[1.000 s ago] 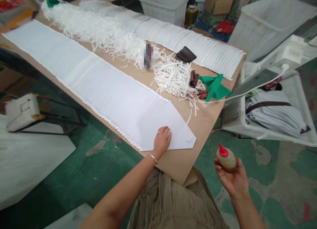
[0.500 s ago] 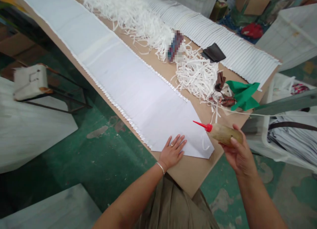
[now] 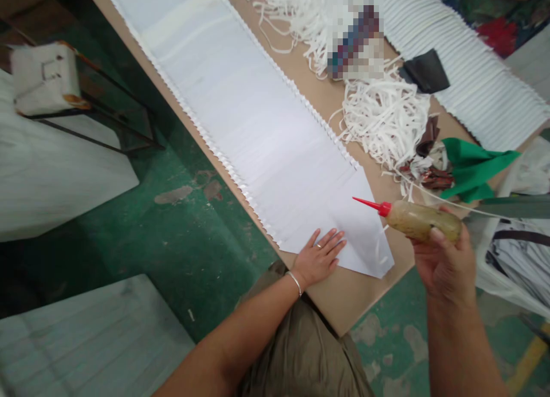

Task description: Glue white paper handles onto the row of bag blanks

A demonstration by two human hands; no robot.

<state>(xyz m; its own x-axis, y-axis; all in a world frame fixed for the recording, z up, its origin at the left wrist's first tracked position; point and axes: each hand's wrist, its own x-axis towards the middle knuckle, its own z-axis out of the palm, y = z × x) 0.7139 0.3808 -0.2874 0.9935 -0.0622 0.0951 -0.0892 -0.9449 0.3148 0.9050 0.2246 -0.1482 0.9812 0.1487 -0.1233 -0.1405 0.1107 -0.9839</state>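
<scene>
My left hand (image 3: 318, 258) lies flat with fingers spread on the near end of a long row of overlapping white sheets (image 3: 275, 139). Their edges show as small steps along both sides. In my right hand (image 3: 449, 265) is a squeeze bottle (image 3: 423, 220) of yellowish liquid, its red pointed nozzle aimed left. The bottle is held above the right corner of the top sheet, apart from it. A short white strip (image 3: 382, 254) lies near that corner.
On the brown table (image 3: 344, 305) beyond the sheets lie a heap of white strips (image 3: 387, 116), a black folded piece (image 3: 424, 70) and a green cloth (image 3: 475, 165). Another row of white strips (image 3: 464, 59) runs along the far side. A white bin (image 3: 494, 271) stands at right.
The view has shifted, so the table sits differently in the frame. My right hand still holds the bottle, now tilted a little differently. My left hand stays flat on the sheet.
</scene>
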